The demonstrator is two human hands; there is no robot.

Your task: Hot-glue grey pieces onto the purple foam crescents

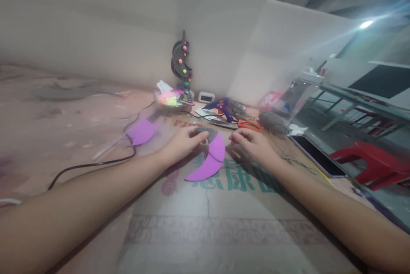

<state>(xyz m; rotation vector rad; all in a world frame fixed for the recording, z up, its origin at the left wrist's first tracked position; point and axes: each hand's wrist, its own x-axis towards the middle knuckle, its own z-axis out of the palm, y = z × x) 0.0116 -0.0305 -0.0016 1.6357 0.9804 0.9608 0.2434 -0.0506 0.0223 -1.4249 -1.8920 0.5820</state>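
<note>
A purple crescent (215,158) has its upper end wrapped in grey yarn, and a strand crosses its middle. My left hand (188,139) pinches the wrapped upper end between thumb and fingers. Just right of the crescent, my right hand (248,139) is closed, thumb against fingertips; whatever it holds is too small to make out. Beneath both hands lies a printed cardboard sheet (205,231).
Orange-handled scissors (250,126), a blue glue gun (221,106) and a grey yarn ball (273,122) lie beyond my hands. A bowl (171,105), a decorated crescent stand (182,62) and a white clock (206,96) are behind. A phone (317,155) lies right.
</note>
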